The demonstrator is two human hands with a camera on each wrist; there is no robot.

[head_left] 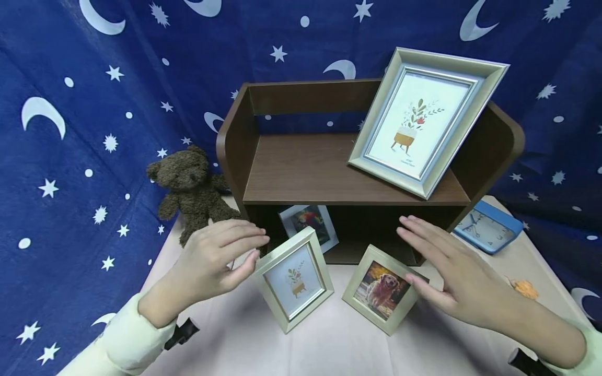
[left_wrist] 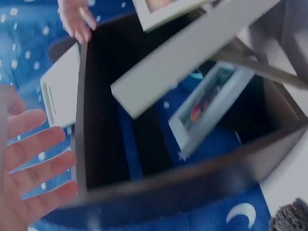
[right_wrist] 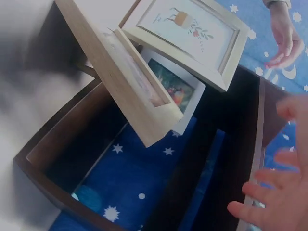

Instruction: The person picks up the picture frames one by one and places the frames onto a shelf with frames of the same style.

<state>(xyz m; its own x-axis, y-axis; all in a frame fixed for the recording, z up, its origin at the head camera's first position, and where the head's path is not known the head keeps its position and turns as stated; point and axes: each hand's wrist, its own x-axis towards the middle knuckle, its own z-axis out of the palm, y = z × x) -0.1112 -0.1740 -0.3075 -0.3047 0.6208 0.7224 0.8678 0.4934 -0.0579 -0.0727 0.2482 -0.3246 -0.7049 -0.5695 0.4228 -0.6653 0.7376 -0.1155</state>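
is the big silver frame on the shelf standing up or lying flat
Standing, tilted back. The big silver frame rests on its bottom edge on the shelf, its picture facing forward.

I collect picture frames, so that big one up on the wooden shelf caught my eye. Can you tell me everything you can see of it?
The large silver-toned picture frame has a wide stepped moulding, paler at the outer edge and bluish nearer the picture. It holds a white print of a leafy plant with a red bloom in a pot on legs. It stands leaning back on the top board of the dark brown wooden shelf, at its right end. Neither hand touches it.
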